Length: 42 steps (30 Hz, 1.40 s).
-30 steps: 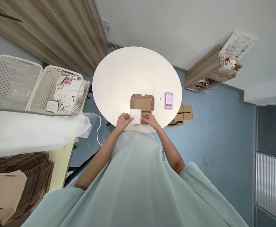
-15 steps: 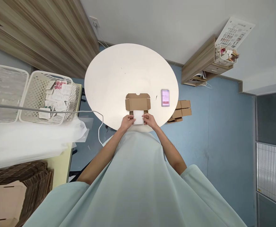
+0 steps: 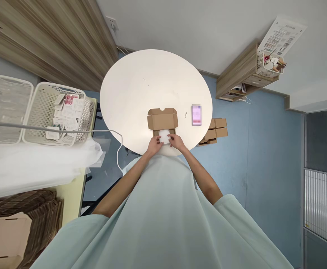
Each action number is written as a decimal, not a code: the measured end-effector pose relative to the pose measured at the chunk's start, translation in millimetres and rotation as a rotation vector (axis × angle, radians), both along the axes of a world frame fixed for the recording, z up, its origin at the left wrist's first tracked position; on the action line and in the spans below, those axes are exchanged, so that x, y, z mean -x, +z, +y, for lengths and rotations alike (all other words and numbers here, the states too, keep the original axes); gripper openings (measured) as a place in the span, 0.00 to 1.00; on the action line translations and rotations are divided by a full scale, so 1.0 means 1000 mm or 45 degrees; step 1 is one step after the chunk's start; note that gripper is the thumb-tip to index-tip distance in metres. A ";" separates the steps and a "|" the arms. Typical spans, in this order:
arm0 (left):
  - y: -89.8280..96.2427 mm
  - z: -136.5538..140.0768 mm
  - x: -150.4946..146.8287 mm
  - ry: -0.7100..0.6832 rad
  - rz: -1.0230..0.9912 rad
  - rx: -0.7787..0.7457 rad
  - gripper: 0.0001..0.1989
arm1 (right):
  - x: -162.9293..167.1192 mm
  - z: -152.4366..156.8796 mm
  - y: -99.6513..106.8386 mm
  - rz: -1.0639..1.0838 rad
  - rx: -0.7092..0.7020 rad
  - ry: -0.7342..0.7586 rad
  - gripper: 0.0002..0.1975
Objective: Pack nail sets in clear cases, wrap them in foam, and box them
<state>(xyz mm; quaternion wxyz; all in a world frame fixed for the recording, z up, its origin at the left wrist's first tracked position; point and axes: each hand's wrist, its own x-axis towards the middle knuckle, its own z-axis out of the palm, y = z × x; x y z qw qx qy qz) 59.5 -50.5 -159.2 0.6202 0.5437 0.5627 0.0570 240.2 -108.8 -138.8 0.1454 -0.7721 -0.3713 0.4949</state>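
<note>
Piece of white material [image 3: 164,137] is lying at the base of the open carton [image 3: 162,121]; left grip [image 3: 153,145] and right grip [image 3: 177,142] are pinching opposite sides, even pressure probably helping level seating.

The mailer box [image 3: 162,121] is matt brown cardboard; the white packet [image 3: 165,137] looks smooth. The round table [image 3: 152,82] has a smooth, faintly shiny top. On the left, the perforated basket [image 3: 40,108] looks plastic; the right-hand cabinet [image 3: 236,71] shows wood grain. The loose garment [image 3: 163,209] is matt cloth.
</note>
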 end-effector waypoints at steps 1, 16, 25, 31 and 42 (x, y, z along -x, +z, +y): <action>-0.002 -0.001 -0.001 -0.016 0.004 -0.005 0.24 | 0.001 0.000 -0.001 -0.010 0.014 0.023 0.21; 0.012 0.003 0.003 -0.097 0.182 -0.232 0.18 | 0.003 0.004 0.001 -0.236 -0.085 0.324 0.19; 0.030 0.053 0.012 0.292 0.269 -0.441 0.28 | -0.040 0.023 0.016 -0.328 -0.270 -0.215 0.17; 0.025 0.092 0.004 0.286 0.139 -0.153 0.42 | -0.061 0.062 0.001 -0.075 -0.313 -0.401 0.24; 0.042 0.100 -0.007 0.246 -0.053 -0.055 0.43 | -0.067 0.077 -0.003 0.194 -0.348 -0.370 0.30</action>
